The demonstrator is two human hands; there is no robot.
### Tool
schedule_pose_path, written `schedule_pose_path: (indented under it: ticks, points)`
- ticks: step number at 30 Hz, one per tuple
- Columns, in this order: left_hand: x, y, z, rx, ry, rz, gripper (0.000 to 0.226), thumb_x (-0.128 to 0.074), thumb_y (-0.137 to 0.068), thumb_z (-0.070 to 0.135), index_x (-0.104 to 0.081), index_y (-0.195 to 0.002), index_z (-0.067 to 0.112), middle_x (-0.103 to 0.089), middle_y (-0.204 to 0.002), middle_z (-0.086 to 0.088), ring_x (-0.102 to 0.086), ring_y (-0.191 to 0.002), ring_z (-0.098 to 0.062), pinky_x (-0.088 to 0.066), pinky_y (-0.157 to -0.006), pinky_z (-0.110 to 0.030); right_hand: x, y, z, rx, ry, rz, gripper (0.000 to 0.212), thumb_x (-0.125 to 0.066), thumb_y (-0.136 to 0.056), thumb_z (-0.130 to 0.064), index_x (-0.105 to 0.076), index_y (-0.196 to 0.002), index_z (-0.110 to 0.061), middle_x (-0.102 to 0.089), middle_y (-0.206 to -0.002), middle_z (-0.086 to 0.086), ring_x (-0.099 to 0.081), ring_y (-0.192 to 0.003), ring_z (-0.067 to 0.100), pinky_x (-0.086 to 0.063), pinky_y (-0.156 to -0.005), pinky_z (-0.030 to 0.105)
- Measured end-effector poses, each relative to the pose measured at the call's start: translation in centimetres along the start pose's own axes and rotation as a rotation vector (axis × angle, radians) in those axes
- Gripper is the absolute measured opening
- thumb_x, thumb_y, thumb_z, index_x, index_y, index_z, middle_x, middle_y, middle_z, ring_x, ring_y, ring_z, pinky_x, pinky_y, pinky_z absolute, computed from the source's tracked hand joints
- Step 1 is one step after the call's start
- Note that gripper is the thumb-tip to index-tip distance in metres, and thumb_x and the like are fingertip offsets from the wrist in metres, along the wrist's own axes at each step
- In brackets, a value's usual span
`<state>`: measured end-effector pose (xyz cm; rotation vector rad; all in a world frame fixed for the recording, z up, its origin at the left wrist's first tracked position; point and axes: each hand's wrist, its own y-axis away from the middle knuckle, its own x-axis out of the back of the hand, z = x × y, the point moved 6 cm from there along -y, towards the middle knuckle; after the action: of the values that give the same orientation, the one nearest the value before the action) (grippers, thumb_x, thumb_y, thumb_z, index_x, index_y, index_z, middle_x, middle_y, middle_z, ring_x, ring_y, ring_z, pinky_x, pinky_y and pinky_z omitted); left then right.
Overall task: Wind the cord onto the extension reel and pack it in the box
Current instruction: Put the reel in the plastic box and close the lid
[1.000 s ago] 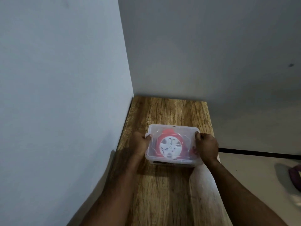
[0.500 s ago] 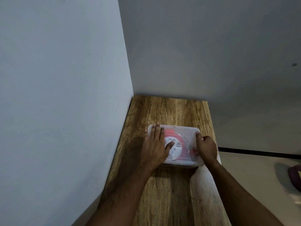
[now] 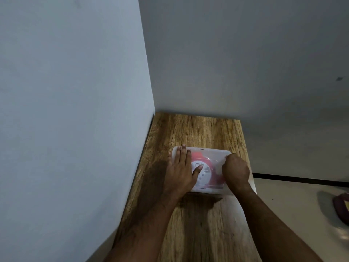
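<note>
Looking for brand names or labels first, I can read none: the small grey marks on the reel's white face are too blurred to make out as writing. The extension reel point(image 3: 203, 172) shows as a red round body with a white circular face, dimmed by the cloudy plastic over it, and it lies flat inside the box point(image 3: 213, 157), roughly at its middle. I cannot see the cord itself through the plastic. The box is a translucent, rounded-corner plastic container with its lid point(image 3: 217, 155) lying on top, and the reel is the only thing I can pick out inside it. It sits on the wooden table point(image 3: 198, 129), which is pushed into a corner between two pale walls, with the box closer to the table's right edge than to the wall on the left. My left hand point(image 3: 179, 171) lies flat on the left part of the lid, fingers point(image 3: 182, 154) straight and close together, reaching to the far rim, thumb stretched out over the white face. My right hand point(image 3: 236, 172) is at the box's right end with its fingers curled downward over the lid's edge; whether they actually clamp the rim I cannot tell, since the back of the hand hides them. On the floor at far right lies a dark maroon object point(image 3: 340, 207), cut off by the frame.
</note>
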<state>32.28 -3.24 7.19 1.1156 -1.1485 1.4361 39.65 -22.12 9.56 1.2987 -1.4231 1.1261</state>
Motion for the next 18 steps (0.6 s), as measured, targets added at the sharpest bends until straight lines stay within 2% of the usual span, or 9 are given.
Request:
schedule_pose_path:
  ticks: [2,3,5,6,7,8,11,14,18]
  points:
    - [0.0,0.0,0.0,-0.001,0.002,0.005,0.084,-0.023,-0.1,0.069,-0.031,-0.159,0.009,-0.025,-0.167,-0.013,-0.022,-0.155,-0.031,-0.018,-0.124,-0.056,-0.6,0.8,-0.3,0.03,-0.033,0.023,0.029,-0.051,-0.095,-0.02,-0.055,-0.115,0.001,-0.065,-0.104,0.02,-0.066,-0.089,0.031,-0.053,-0.068,0.035]
    - [0.0,0.0,0.0,0.0,0.004,0.006,0.084,-0.023,-0.1,0.068,-0.031,-0.159,0.009,-0.025,-0.167,-0.014,-0.022,-0.155,-0.03,-0.019,-0.124,-0.056,-1.0,1.2,-0.6,0.051,-0.013,0.037,0.039,-0.047,-0.098,-0.026,-0.048,-0.125,0.001,-0.059,-0.118,0.026,-0.061,-0.105,0.038,-0.052,-0.081,0.042]
    - [0.2,-0.1,0.1,0.004,0.008,0.012,0.083,-0.021,-0.1,0.068,-0.031,-0.159,0.009,-0.025,-0.167,-0.014,-0.022,-0.155,-0.03,-0.022,-0.123,-0.057,-1.6,2.1,-2.1,0.16,0.097,0.074,0.058,-0.035,-0.101,-0.043,-0.038,-0.14,0.0,-0.041,-0.142,0.031,-0.04,-0.132,0.045,-0.031,-0.107,0.056]
    - [0.3,-0.1,0.1,0.006,0.015,0.018,0.082,-0.021,-0.101,0.066,-0.033,-0.158,0.008,-0.026,-0.167,-0.015,-0.023,-0.155,-0.03,-0.023,-0.122,-0.058,-2.0,2.7,-3.0,0.228,0.129,0.07,0.065,-0.029,-0.101,-0.049,-0.034,-0.144,0.0,-0.033,-0.149,0.031,-0.03,-0.139,0.045,-0.016,-0.113,0.059]
    - [0.5,0.0,0.2,0.005,0.018,0.036,0.081,-0.022,-0.101,0.065,-0.035,-0.157,0.008,-0.028,-0.166,-0.015,-0.025,-0.154,-0.03,-0.024,-0.122,-0.058,-2.4,3.1,-3.7,0.284,0.136,0.057,0.07,-0.023,-0.1,-0.052,-0.03,-0.147,0.0,-0.027,-0.152,0.031,-0.023,-0.142,0.046,-0.006,-0.115,0.06]
    - [0.6,0.0,0.3,0.004,0.022,0.046,0.079,-0.023,-0.102,0.063,-0.037,-0.156,0.007,-0.03,-0.165,-0.015,-0.027,-0.154,-0.03,-0.025,-0.121,-0.058,-2.7,3.3,-4.2,0.317,0.132,0.047,0.073,-0.018,-0.1,-0.052,-0.028,-0.148,0.002,-0.023,-0.153,0.033,-0.018,-0.144,0.046,-0.005,-0.116,0.061]
    - [0.5,0.1,0.2,-0.002,0.019,0.066,0.074,-0.027,-0.103,0.058,-0.038,-0.156,0.007,-0.031,-0.165,-0.015,-0.027,-0.154,-0.03,-0.025,-0.122,-0.056,-3.3,3.4,-4.5,0.327,0.103,0.021,0.075,-0.015,-0.1,-0.051,-0.024,-0.149,0.005,-0.016,-0.154,0.036,-0.012,-0.145,0.049,-0.014,-0.116,0.062]
    - [1.1,0.1,0.0,0.037,0.049,0.079,0.072,-0.031,-0.102,0.055,-0.035,-0.156,0.007,-0.032,-0.164,-0.015,-0.03,-0.153,-0.03,-0.025,-0.123,-0.051,-3.4,3.5,-4.4,0.326,0.084,0.021,0.075,-0.014,-0.101,-0.051,-0.021,-0.15,0.005,-0.013,-0.154,0.036,-0.01,-0.145,0.049,-0.015,-0.117,0.06]
    - [1.2,0.5,-2.0,0.371,0.296,0.122,0.074,-0.055,-0.094,0.055,-0.037,-0.153,0.014,-0.046,-0.155,-0.012,-0.05,-0.138,-0.03,-0.045,-0.111,-0.045,-3.3,3.7,-4.4,0.333,0.085,0.014,0.074,-0.012,-0.101,-0.05,-0.018,-0.151,0.005,-0.01,-0.155,0.036,-0.006,-0.146,0.048,-0.011,-0.118,0.059]
